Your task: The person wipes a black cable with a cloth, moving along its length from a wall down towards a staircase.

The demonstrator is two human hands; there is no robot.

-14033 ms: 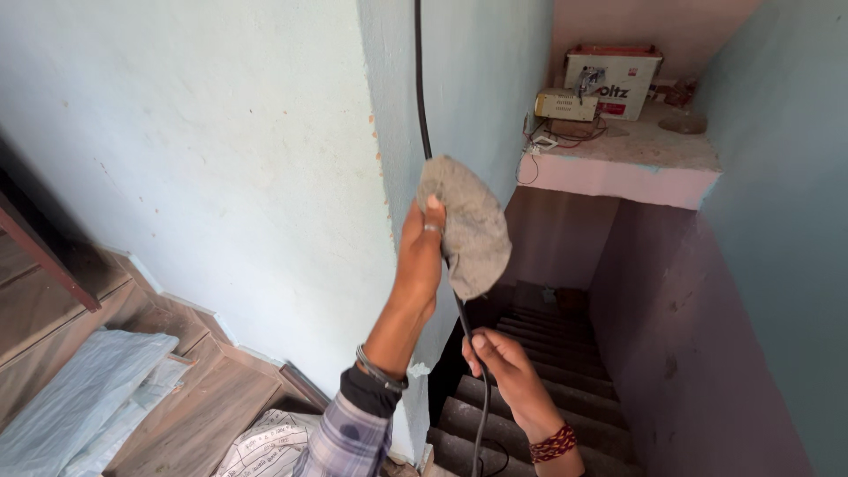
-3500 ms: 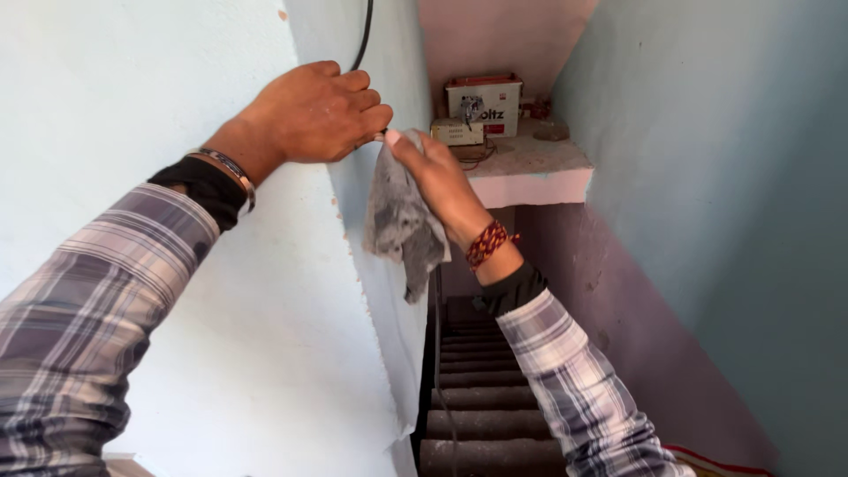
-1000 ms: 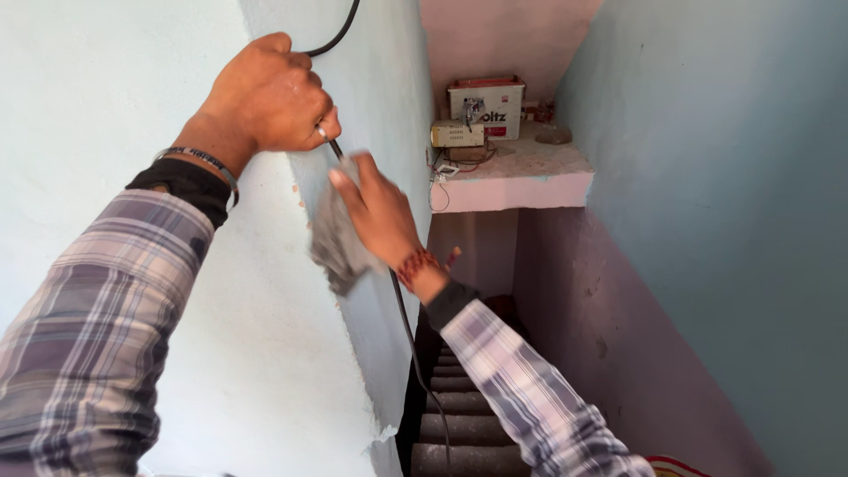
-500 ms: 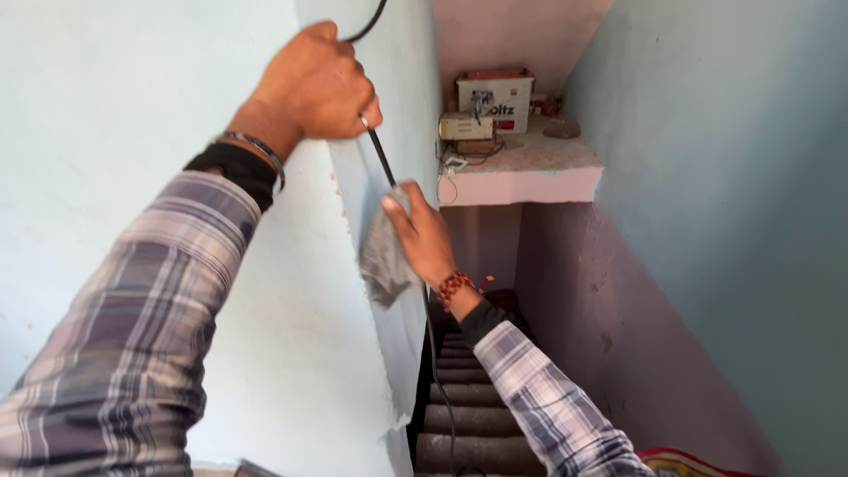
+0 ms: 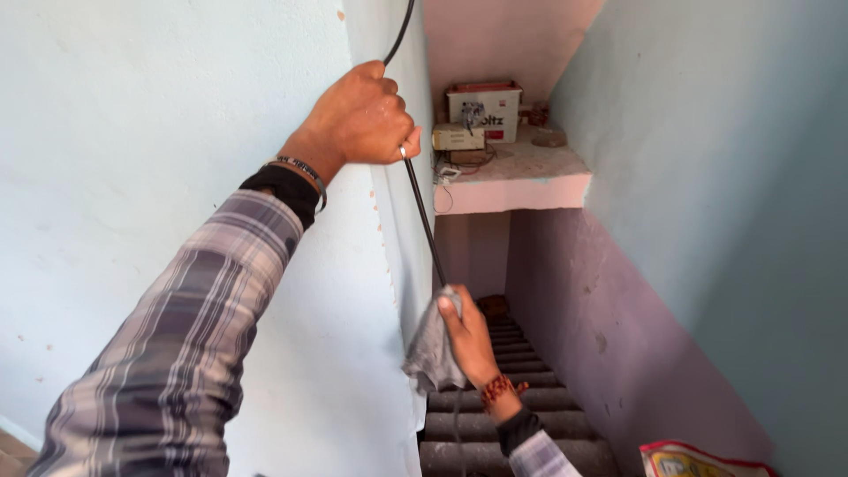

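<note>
1. I am gripping the black cable (image 5: 422,212) in my clenched left hand (image 5: 362,117), high up against the pale blue wall (image 5: 159,132), holding it taut.
2. I am pinching the grey rag (image 5: 433,352) around the cable with my right hand (image 5: 468,340), well below the left.
3. I am judging the stretch between my hands wiped; the length hanging toward the stairs (image 5: 495,424) is left.
4. The shelf (image 5: 521,181) with its boxes is sitting beyond, untouched.
</note>
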